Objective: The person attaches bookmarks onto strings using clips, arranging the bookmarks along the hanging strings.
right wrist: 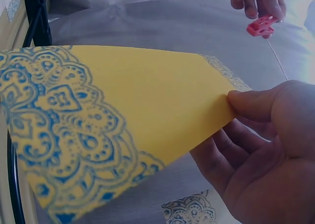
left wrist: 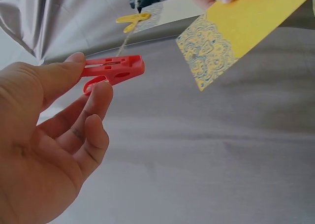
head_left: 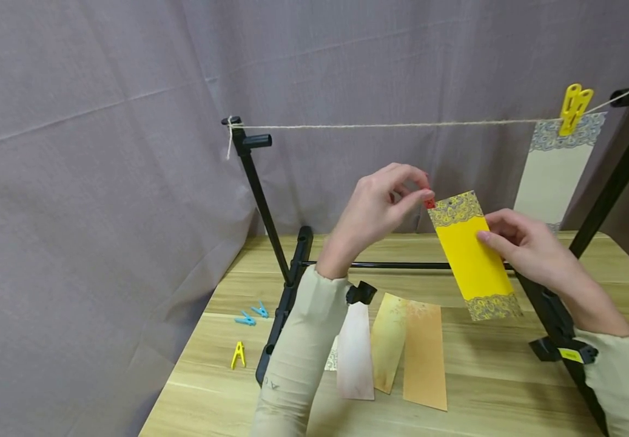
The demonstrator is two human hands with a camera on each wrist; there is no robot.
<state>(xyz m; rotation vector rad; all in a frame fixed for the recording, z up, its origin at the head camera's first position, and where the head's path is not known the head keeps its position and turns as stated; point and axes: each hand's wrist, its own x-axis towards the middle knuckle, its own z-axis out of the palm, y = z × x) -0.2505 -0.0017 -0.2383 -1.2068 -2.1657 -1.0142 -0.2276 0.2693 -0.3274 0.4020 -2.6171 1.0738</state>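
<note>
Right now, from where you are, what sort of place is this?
Probably an indoor tabletop workspace, perhaps a curtained-off corner: a greyish cloth hangs behind a wood-grain table, and on it stands a black frame with a string stretched across.

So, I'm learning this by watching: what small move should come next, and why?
Probably lift the yellow card with the right hand until its upper edge meets the string. The left hand pinches a red clothespin, the yellow card is not yet on the string, and a pale card hangs from it by a yellow clothespin.
</note>
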